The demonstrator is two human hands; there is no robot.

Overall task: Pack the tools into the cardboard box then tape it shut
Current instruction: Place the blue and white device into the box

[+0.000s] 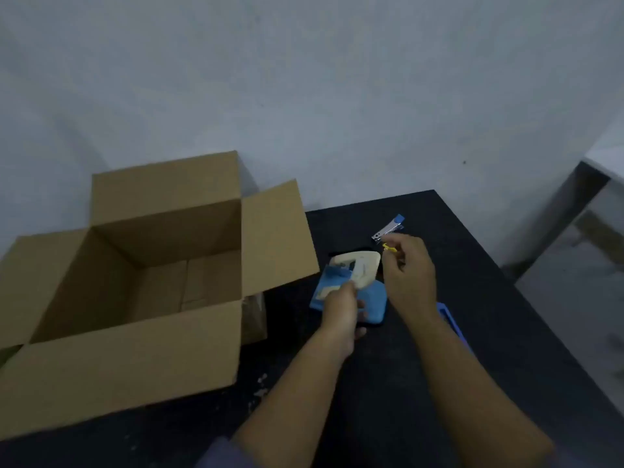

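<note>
- Your cardboard box (135,349) sits on the black table (506,332), all four flaps folded out; plain brown corrugated card, and the inside looks bare apart from the bottom flap seams.
- Right of the box, your left hand (341,309) is clenched on a cream plastic tool (358,268) with a rounded, shell-like body and a blue piece at its front end.
- Under that tool, right of the box, a soft-looking blue pad (371,305) with rounded corners lies flat on the table.
- Further right of the box, your right hand (408,275) pinches a small yellow piece (388,247) between fingertips; too blurred to name.
- Beyond that hand, a shiny metal clipper with a blue end (388,229) rests on the table.
- A blue box-like object (447,315) peeks out from behind your right forearm; its shape is mostly hidden.
</note>
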